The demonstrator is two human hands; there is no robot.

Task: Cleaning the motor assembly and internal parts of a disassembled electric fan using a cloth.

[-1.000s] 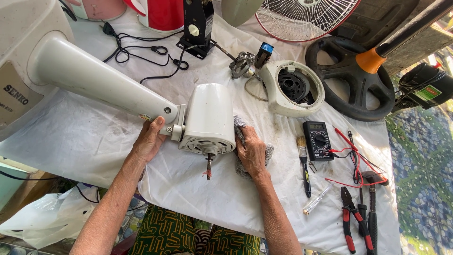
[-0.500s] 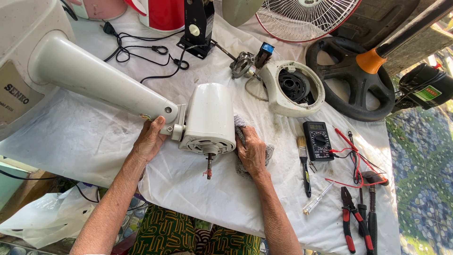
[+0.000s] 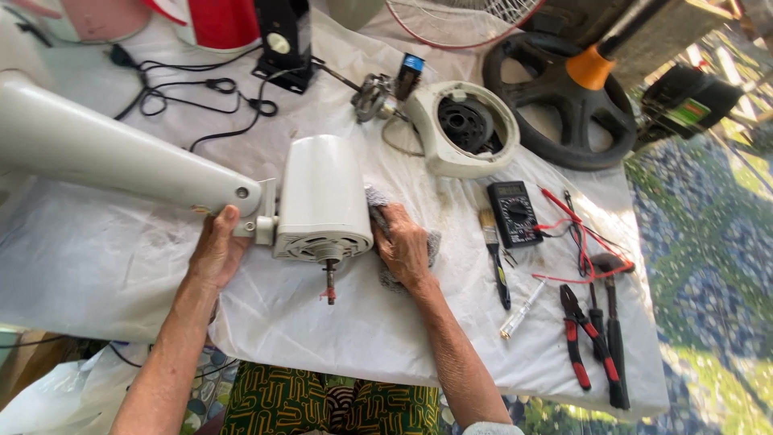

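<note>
Holding the white fan motor housing (image 3: 322, 189) between both hands on the worktop (image 3: 97, 266), which is covered in white plastic sheet. My left hand (image 3: 216, 251) cups the joint where the housing meets the long white fan stand (image 3: 105, 157), fingers curled under it, grip closed on that neck. My right hand (image 3: 403, 246) presses a grey cloth (image 3: 431, 246) against the housing's right side, palm flat over it, fingers lightly bent. Housing lies on its side, vented face toward me, the motor shaft (image 3: 329, 282) sticking out with a reddish tip.

Right of my hand: a small paintbrush (image 3: 495, 258), a black multimeter (image 3: 515, 211) with red leads, red-handled pliers (image 3: 581, 334), a screwdriver tester (image 3: 522, 309). Beyond the housing: a round white rear cover (image 3: 467, 129) and a black cable (image 3: 201, 97). Black round fan base (image 3: 564, 97) at far right.
</note>
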